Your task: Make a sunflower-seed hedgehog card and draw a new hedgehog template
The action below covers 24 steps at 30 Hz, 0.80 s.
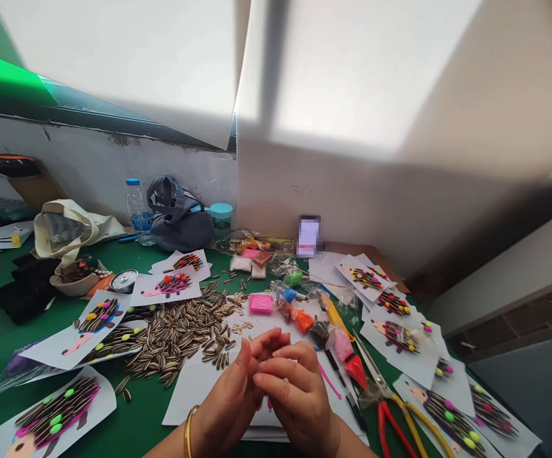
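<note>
head view: left hand [231, 397] and right hand [304, 391] over paper [187, 402] bare toward near-left corner, fingers [278, 369] curled, touching, hold unclear

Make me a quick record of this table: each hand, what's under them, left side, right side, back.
Left hand: turned inward, bangle on wrist
Right hand: against the left
Between hands: hidden
Under hands: white paper
Just beyond: pink block
Left side: seeds, some on the paper; hedgehog cards
Right side: scissors; more cards
Back: bottle, bag, phone
</note>
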Each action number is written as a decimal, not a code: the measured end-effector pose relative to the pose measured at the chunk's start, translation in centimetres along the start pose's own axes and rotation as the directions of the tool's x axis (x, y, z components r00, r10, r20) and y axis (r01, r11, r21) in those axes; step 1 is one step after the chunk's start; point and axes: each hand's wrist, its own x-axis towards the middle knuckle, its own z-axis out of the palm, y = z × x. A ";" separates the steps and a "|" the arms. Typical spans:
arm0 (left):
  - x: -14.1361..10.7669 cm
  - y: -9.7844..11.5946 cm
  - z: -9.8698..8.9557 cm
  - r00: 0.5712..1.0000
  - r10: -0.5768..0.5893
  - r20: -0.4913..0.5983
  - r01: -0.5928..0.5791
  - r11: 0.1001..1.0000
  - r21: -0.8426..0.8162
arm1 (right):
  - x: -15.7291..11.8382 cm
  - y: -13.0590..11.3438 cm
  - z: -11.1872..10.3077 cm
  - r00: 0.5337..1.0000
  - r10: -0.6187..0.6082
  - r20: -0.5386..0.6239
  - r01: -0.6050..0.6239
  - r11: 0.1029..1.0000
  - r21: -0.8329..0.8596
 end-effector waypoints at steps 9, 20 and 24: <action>0.4 0.8 0.6 0.998 -0.033 -0.049 0.018 0.960 -0.279 | 0.4 -0.1 0.8 0.997 -0.068 0.043 0.073 0.988 -0.133; 0.7 1.4 0.0 0.981 0.004 -0.194 -0.065 0.948 -0.311 | 0.6 -0.1 1.4 0.946 -0.195 0.261 0.268 0.921 -0.283; 0.6 1.8 0.0 0.988 0.005 -0.153 -0.053 0.948 -0.314 | 0.3 0.2 1.2 0.963 -0.114 0.243 0.195 0.919 -0.342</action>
